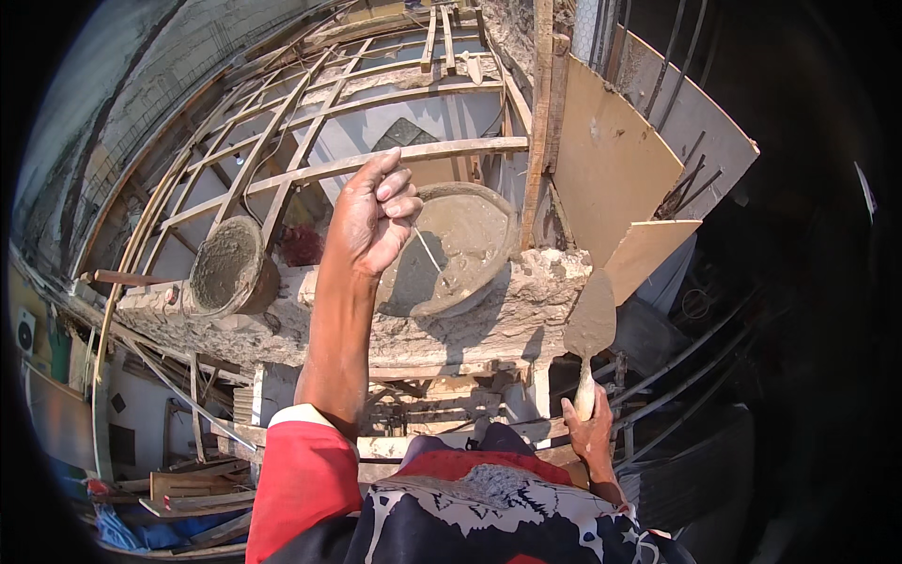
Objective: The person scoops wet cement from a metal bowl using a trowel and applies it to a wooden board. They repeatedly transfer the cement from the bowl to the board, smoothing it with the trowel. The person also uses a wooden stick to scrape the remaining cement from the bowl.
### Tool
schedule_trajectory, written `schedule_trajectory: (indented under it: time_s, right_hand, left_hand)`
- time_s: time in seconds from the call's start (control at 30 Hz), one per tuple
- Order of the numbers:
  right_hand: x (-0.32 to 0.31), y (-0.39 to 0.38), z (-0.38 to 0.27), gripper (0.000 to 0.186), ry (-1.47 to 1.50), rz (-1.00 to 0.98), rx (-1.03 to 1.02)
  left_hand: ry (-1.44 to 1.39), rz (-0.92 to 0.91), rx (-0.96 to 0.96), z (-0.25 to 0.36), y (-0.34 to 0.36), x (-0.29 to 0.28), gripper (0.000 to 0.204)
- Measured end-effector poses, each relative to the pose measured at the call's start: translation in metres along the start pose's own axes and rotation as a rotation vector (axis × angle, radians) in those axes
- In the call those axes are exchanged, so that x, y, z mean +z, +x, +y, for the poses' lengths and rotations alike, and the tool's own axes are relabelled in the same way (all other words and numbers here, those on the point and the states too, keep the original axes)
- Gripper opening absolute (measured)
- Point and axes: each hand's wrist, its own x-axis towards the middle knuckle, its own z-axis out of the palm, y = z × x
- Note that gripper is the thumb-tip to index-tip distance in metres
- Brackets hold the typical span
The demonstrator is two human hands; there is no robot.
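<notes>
My left hand (379, 211) is raised above a wide tub (503, 235) of wet grey mortar, its fingers closed on a thin white stick or cord (427, 247) that angles down toward the mortar. Low on the right, my right hand (590, 432) grips the handle of a mortar-smeared trowel (592, 310), its blade pointing up beside the tub's ledge. A smaller bucket (261, 291) coated with grey mortar stands to the left on the same rough masonry ledge (517, 320).
Beyond the ledge is an open timber lattice (329, 166) over lower spaces. Upright planks (540, 122) and leaning boards (620, 160) stand at the right, with steel bars (676, 85) and long poles. Below me are beams, loose wood and a blue tarp (141, 531).
</notes>
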Motion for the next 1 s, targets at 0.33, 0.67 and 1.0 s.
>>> schedule_trajectory:
  time_s: [0.33, 0.67, 1.0]
  right_hand:
    - [-0.053, 0.052, -0.069, 0.04, -0.254, -0.063, 0.05]
    - [-0.03, 0.259, -0.221, 0.014, -1.388, -0.195, -0.801]
    - [0.136, 0.284, -0.277, 0.02, -1.644, -0.565, -1.193]
  left_hand:
    - [0.133, 0.065, -0.048, -0.045, 0.038, -0.029, 0.017]
    - [1.456, 0.377, 0.377, -0.047, -0.016, -0.17, 0.022]
    - [0.992, 0.264, 0.262, -0.071, -0.016, -0.185, 0.021]
